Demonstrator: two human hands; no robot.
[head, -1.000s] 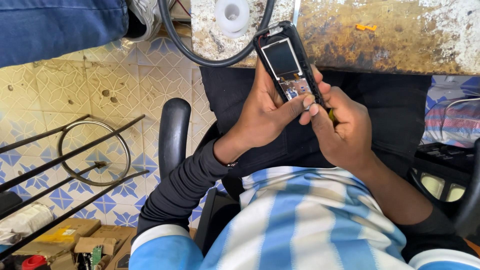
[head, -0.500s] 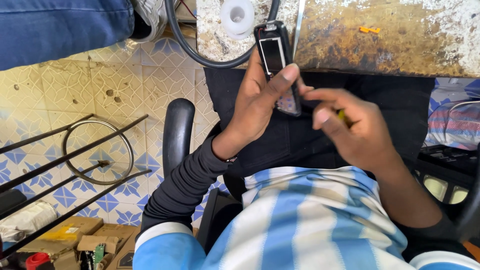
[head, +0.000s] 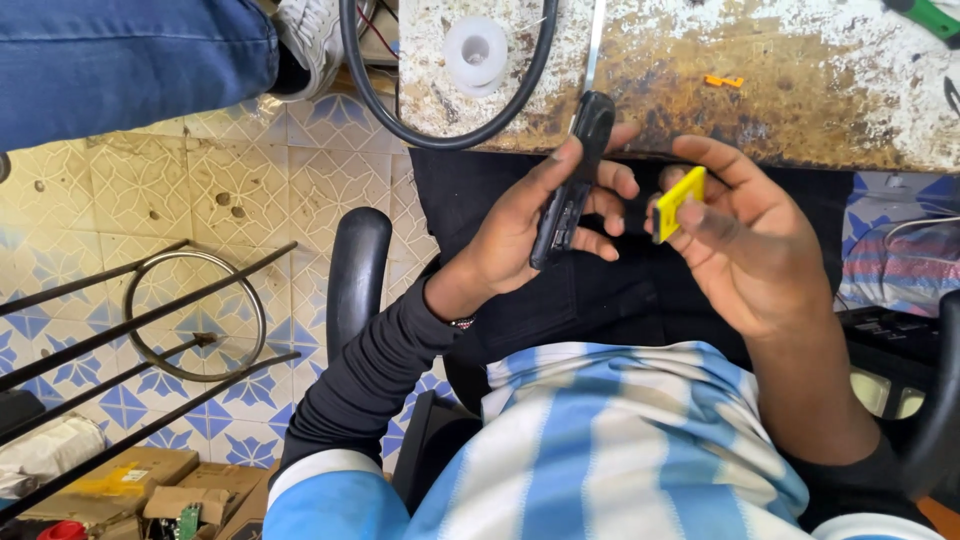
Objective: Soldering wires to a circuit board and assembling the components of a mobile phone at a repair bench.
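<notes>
My left hand grips a small black mobile phone, turned edge-on so only its thin side shows. My right hand is beside it, a little apart, pinching a small flat yellow plastic piece between thumb and fingers. Both hands hover over my lap, just in front of the edge of a worn, rust-stained workbench.
On the bench lie a black cable loop, a white tape roll, a small orange bit and a green-handled tool. Another person's jeans leg and shoe are top left. A black chair armrest, metal rack and cardboard boxes stand on the tiled floor.
The phone has been rotated from face-up to edge-on in my left hand. My right hand has pulled away from it and now holds the yellow piece in plain view.
</notes>
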